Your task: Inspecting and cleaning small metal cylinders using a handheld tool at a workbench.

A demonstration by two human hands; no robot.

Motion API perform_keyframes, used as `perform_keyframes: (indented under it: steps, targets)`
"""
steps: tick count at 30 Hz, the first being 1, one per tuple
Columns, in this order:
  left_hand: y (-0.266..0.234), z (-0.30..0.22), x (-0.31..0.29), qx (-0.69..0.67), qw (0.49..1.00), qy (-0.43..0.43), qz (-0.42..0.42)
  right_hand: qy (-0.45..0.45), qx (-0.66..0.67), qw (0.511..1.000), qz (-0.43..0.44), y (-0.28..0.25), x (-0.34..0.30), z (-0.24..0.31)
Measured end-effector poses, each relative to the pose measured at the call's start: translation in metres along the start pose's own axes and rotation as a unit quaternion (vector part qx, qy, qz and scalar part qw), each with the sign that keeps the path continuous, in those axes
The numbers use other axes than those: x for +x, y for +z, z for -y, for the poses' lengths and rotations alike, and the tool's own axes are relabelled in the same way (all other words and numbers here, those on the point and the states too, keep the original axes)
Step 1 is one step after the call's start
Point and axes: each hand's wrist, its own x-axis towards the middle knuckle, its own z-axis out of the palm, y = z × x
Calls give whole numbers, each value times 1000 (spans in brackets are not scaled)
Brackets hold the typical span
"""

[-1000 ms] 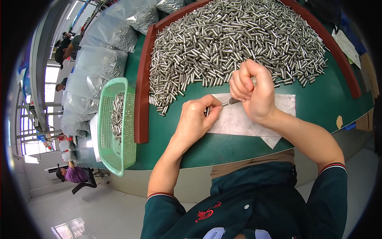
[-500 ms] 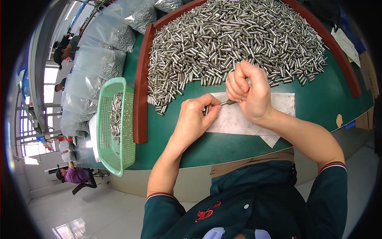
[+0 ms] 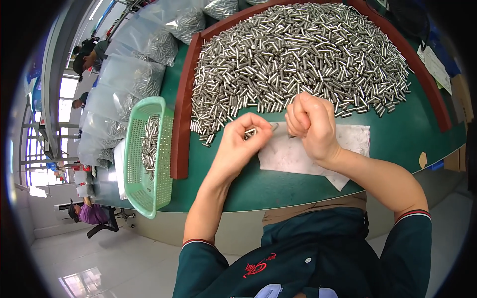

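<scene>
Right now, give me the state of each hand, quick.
Left hand: closed, pinching a short metal pin, with more metal pins in its curl.
Right hand: closed in a fist; what it holds cannot be told.

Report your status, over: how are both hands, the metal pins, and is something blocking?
Left hand: metal pin at fingertips, more in its curl. Right hand: curled closed, contents hidden. Pale sheet beneath, pin pile beyond; nothing seen blocking the hands.

There are two hands (image 3: 241, 144) (image 3: 315, 129), one cloth (image 3: 298, 156), one basket (image 3: 164, 159).
</scene>
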Motion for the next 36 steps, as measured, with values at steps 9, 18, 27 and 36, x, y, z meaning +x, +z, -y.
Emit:
perform_keyframes:
  steps: [9,18,27,36]
  targets:
    - [-23,10,7,-471,870,-119,84,35,42,998,18,2,0,6]
    - [-32,4,3,-461,882,-87,43,44,53,997,28,3,4,7]
    - [-133,-27,-34,419,644,186,-613,42,49,998,25,0,3,6]
    - [-111,-18,-20,420,726,240,-490,41,21,998,37,2,4,5]
